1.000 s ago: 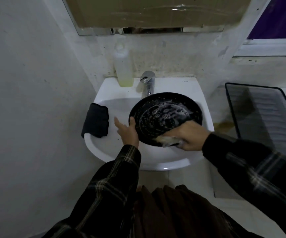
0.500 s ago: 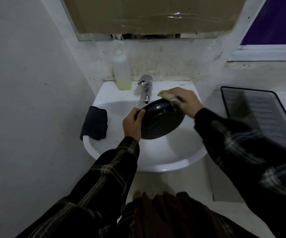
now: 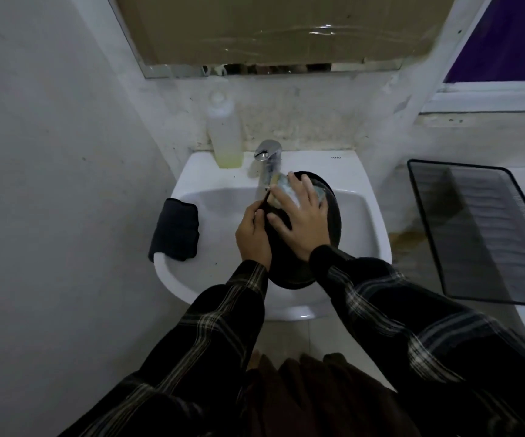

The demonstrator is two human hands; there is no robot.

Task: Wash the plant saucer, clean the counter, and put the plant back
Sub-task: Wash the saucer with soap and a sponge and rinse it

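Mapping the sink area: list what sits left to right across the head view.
Dark folded cloth → soap bottle → faucet → black saucer → black mesh tray.

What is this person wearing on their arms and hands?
Both arms are in long, loose sleeves of dark plaid cloth, near black with thin pale stripes crossing in a check. The left sleeve and the right sleeve end in cuffs at the wrists. The left hand and right hand are bare: no gloves, and no rings or watch that I can make out.
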